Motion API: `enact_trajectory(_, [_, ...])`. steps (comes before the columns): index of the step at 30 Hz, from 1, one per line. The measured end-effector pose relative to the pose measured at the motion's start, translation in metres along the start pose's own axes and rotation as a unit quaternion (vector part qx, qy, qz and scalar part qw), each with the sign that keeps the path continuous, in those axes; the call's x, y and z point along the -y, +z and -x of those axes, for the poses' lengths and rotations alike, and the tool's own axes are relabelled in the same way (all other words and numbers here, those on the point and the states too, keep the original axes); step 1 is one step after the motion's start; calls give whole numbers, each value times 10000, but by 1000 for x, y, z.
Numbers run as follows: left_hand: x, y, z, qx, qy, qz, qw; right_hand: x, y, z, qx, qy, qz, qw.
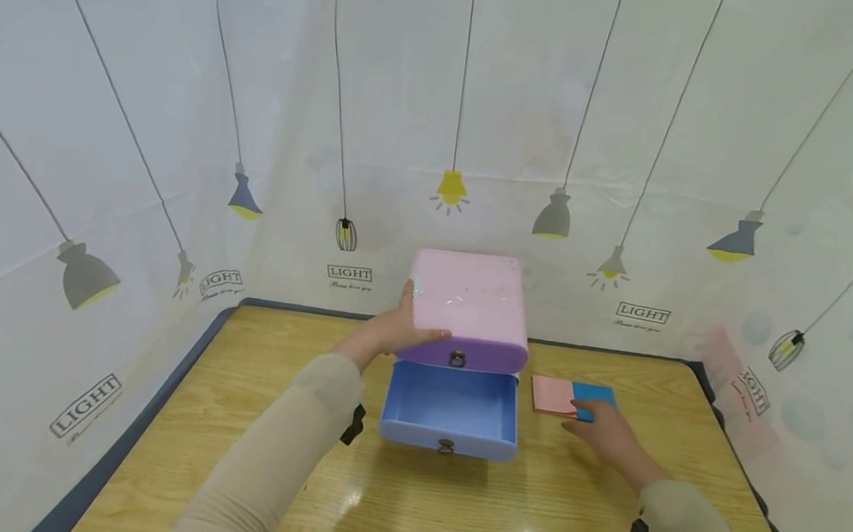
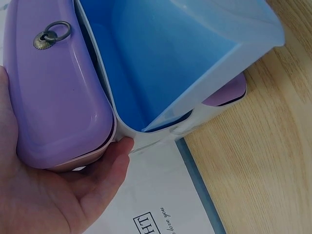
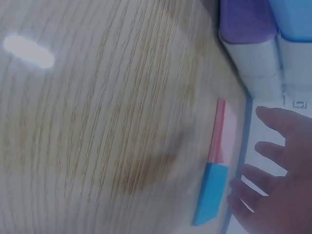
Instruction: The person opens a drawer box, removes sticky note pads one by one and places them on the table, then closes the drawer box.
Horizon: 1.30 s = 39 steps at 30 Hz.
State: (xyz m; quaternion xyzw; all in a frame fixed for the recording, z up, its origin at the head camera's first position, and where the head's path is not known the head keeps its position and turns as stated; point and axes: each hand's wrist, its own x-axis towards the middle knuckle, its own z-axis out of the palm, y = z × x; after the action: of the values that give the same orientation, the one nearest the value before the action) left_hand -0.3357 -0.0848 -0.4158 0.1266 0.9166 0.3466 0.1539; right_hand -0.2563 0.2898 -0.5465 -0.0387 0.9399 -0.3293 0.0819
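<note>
A small drawer box [image 1: 473,295] with a glossy pink top stands at the back of the table. Its purple upper drawer front [image 2: 58,87] has a ring pull and is closed, while the blue drawer [image 1: 453,402] below is pulled out and bare inside. My left hand [image 1: 410,323] grips the box's upper left corner, thumb on top and fingers along the side. Right of the box lies a flat pink-and-blue stack [image 1: 555,395], perhaps paper pads. Over its blue end hovers my right hand [image 1: 609,435], fingers spread, apart from the stack in the right wrist view.
Beneath everything is a wood-grain table [image 1: 249,419] with a dark edge. White sheeting [image 1: 395,88] printed with hanging lamps encloses the back and sides, close behind the box. Another purple drawer front [image 2: 226,92] shows below the blue one.
</note>
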Motion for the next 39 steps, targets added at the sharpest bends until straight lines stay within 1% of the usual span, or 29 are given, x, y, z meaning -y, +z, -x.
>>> enact_trajectory(1, [0, 0, 0, -4, -17, -11, 10000, 3, 0, 2, 25, -26, -110, 9999])
enact_trajectory(3, [0, 1, 1, -11, -51, -45, 10000, 11, 1, 8, 25, -68, -169, 9998])
enact_trajectory(8, [1, 1, 0, -10, -41, -69, 10000, 30, 3, 19, -31, -89, -183, 9998])
enact_trajectory(11, [1, 1, 0, -4, -22, -46, 10000, 42, 3, 26, 5, -207, -277, 9994])
enact_trajectory(13, [1, 1, 0, -5, -24, -39, 10000, 50, 3, 30, 30, -362, -287, 9989])
enact_trajectory(18, [1, 0, 0, 5, -37, -60, 10000, 66, 4, 38, 227, -630, -403, 9969])
enact_trajectory(25, [0, 0, -3, 15, 62, 15, 10000, 77, 14, 41, 579, -1026, -514, 9917])
enact_trajectory(27, [0, -1, -4, 33, 61, 42, 10000, 80, 17, 42, 662, -1013, -644, 9906])
enact_trajectory(29, [0, -1, -5, 44, 52, 47, 10000, 84, 21, 43, 662, -938, -676, 9911])
enact_trajectory(34, [-1, -3, -6, 25, 53, 8, 10000, 95, 28, 48, 392, -641, -652, 9950])
enact_trajectory(37, [-3, -4, -6, 6, 88, 36, 10000, 99, 30, 51, 269, -576, -709, 9955])
enact_trajectory(39, [-4, -4, -6, 5, 57, 24, 10000, 101, 31, 51, 230, -547, -720, 9956])
